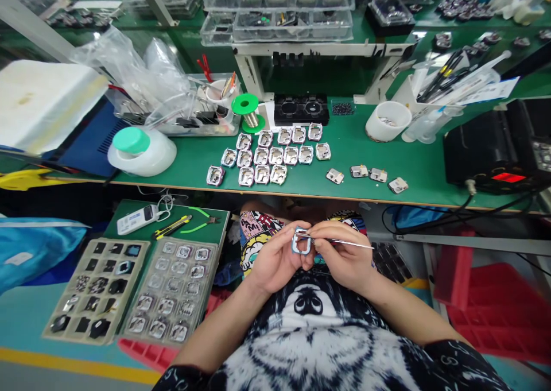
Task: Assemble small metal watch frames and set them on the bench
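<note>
Above my lap, my left hand (pixel 278 259) grips a small blue-rimmed watch case frame (pixel 302 252) by its edges. My right hand (pixel 344 253) pinches thin metal tweezers (pixel 346 242), whose tips reach over the upper part of that frame. Whether the tips touch it cannot be made out. On the green bench beyond, rows of similar watch case frames (pixel 276 156) lie face up, their rims in several colours. Right of them sit several small silver watch modules (pixel 359 171).
A solder spool (pixel 245 105) and a black fixture (pixel 301 110) stand behind the cases. A white bottle (pixel 142 151) is left, a white cup (pixel 388 121) and black soldering station (pixel 486 150) right. Parts trays (pixel 170 290), a cutter (pixel 172 227) and green pliers (pixel 200 220) lie lower left.
</note>
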Demonstrator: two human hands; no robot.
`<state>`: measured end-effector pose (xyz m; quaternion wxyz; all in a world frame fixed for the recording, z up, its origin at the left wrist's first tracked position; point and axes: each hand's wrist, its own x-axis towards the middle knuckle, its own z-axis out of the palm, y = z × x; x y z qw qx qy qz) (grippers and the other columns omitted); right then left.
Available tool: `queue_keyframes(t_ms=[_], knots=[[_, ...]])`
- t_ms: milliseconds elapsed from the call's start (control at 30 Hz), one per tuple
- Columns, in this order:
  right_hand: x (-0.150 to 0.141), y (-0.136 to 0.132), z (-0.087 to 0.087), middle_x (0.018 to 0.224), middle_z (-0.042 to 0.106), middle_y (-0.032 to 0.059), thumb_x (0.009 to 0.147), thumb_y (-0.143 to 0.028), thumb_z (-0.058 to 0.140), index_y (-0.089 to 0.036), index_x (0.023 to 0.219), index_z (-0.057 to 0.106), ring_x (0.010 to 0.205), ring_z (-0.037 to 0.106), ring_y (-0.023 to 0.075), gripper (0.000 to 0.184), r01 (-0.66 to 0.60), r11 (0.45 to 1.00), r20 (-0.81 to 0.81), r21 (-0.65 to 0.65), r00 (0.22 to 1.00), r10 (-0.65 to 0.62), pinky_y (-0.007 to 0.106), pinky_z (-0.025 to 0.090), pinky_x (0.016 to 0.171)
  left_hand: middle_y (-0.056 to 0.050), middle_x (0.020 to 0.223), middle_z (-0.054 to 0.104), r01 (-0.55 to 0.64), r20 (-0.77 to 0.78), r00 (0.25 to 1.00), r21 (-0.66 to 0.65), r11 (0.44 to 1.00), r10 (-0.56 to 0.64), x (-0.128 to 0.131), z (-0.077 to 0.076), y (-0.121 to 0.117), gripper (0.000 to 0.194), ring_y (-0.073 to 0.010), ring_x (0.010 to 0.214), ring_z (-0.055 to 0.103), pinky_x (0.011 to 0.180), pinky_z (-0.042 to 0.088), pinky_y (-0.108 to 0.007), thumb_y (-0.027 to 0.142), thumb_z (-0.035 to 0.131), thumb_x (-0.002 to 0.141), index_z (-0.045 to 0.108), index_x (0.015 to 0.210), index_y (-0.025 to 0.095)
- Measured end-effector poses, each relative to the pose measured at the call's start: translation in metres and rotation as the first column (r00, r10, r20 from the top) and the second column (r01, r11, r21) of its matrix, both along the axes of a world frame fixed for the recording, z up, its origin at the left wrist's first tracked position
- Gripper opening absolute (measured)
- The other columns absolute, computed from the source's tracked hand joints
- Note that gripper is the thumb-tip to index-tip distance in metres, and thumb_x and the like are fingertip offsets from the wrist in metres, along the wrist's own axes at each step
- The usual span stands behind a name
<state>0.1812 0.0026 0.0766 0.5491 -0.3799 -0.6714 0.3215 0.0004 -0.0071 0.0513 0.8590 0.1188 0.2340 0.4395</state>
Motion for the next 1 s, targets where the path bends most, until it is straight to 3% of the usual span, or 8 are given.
queue_keyframes(t_ms=[667,1000], knots=[[0.0019,-0.0006,-0.0047,0.102,0.082,0.0037,0.092,-0.001,0.073,-0.024,0.108,0.079,0.095,0.078,0.0188,0.029,0.063,0.998,-0.029,0.008,0.998,-0.063,0.033,0.064,0.086,-0.008,0.086,0.071,0.0,0.003,1.0,0.019,1.0,0.0,0.0009,-0.0001,0.0001,0.029,-0.0226,0.071,0.071,0.061,0.057,-0.029,0.036,0.063,0.106,0.074,0.123,0.015],[0.0049,0.001,-0.0042,0.102,0.082,0.0033,0.092,-0.003,0.073,-0.026,0.108,0.081,0.094,0.078,0.0201,0.029,0.134,0.991,-0.046,-0.022,0.99,-0.135,0.035,0.065,0.083,-0.012,0.111,0.073,-0.003,-0.014,1.0,0.024,1.0,0.003,0.0012,0.0005,0.0015,0.029,-0.0208,0.074,0.071,0.062,0.056,-0.029,0.036,0.06,0.108,0.073,0.121,0.015]])
